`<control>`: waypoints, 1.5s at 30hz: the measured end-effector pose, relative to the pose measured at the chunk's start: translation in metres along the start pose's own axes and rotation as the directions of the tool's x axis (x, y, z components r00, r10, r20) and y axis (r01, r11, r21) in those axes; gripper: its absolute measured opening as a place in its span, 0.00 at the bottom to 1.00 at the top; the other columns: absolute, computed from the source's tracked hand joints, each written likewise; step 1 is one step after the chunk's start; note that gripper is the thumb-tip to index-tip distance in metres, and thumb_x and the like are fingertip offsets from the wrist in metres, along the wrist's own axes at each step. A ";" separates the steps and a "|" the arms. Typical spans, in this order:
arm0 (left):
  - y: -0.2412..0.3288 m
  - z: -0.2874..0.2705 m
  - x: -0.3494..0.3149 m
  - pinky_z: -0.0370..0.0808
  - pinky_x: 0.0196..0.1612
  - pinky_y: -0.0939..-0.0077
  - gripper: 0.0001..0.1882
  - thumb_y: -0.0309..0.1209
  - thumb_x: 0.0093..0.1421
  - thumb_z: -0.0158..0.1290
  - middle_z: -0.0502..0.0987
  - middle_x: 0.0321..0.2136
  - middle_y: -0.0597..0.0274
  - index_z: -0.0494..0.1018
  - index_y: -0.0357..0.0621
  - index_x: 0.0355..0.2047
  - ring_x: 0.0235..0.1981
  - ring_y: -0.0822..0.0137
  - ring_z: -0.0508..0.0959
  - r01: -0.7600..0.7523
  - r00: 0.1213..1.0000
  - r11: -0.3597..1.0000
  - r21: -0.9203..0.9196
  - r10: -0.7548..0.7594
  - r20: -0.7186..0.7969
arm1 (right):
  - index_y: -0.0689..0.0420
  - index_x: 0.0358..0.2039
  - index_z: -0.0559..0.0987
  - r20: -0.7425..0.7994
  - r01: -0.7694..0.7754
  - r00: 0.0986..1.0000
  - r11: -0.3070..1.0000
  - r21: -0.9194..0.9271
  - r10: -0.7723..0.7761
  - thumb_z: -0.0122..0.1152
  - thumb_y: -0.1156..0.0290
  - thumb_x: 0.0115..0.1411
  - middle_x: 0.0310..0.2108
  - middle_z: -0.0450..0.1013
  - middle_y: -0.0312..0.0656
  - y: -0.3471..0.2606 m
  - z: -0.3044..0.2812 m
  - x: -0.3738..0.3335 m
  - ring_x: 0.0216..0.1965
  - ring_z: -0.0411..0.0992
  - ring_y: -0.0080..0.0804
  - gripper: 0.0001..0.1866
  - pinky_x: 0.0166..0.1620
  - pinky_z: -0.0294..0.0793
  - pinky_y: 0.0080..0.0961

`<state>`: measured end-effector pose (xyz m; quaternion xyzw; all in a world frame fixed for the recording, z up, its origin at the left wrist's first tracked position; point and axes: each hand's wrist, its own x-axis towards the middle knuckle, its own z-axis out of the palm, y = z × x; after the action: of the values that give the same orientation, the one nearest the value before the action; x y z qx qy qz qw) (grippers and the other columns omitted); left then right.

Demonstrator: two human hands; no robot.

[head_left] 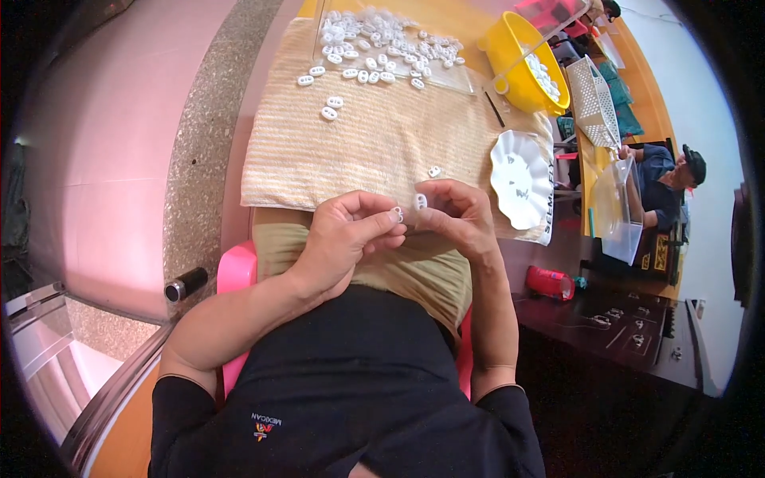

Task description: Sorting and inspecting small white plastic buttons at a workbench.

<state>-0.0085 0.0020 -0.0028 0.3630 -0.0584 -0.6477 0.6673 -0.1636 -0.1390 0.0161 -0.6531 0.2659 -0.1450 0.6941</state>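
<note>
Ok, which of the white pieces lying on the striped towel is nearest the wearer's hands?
The lone white piece near the close edge of the towel, just beyond the right hand; the other pieces lie farther away, toward its far side.

A speckled strip (209, 119) edges the pinkish floor (119, 119).

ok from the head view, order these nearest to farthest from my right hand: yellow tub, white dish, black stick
1. White dish, just right of your right hand.
2. Black stick, above the dish.
3. Yellow tub, beyond the stick, upper right.
</note>
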 end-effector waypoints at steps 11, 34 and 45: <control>0.000 -0.003 0.000 0.80 0.39 0.78 0.07 0.23 0.60 0.54 0.79 0.33 0.57 0.72 0.36 0.39 0.32 0.72 0.80 0.027 0.999 0.999 0.024 -0.027 0.018 | 0.67 0.46 0.75 0.021 0.006 1.000 1.000 0.012 -0.006 0.63 0.80 0.57 0.37 0.77 0.42 0.002 0.006 -0.008 0.37 0.77 0.25 0.16 0.42 0.76 0.20; -0.006 -0.006 0.003 0.80 0.39 0.79 0.08 0.24 0.60 0.55 0.79 0.34 0.57 0.72 0.36 0.39 0.33 0.72 0.80 0.027 0.999 1.000 0.000 -0.027 0.030 | 0.65 0.46 0.77 0.018 0.023 1.000 0.999 0.027 -0.023 0.63 0.81 0.56 0.37 0.78 0.39 0.012 0.012 -0.009 0.39 0.75 0.22 0.16 0.44 0.75 0.19; -0.006 -0.007 0.002 0.80 0.37 0.80 0.07 0.24 0.59 0.57 0.79 0.31 0.59 0.74 0.36 0.37 0.31 0.73 0.80 0.035 0.998 0.999 0.025 -0.037 0.046 | 0.64 0.47 0.77 0.036 0.008 0.999 1.000 0.003 -0.008 0.64 0.80 0.57 0.38 0.78 0.39 0.016 0.012 -0.011 0.39 0.75 0.22 0.16 0.44 0.75 0.19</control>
<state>-0.0096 0.0036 -0.0123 0.3570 -0.0751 -0.6670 0.6496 -0.1683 -0.1218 0.0027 -0.6558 0.2504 -0.1365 0.6990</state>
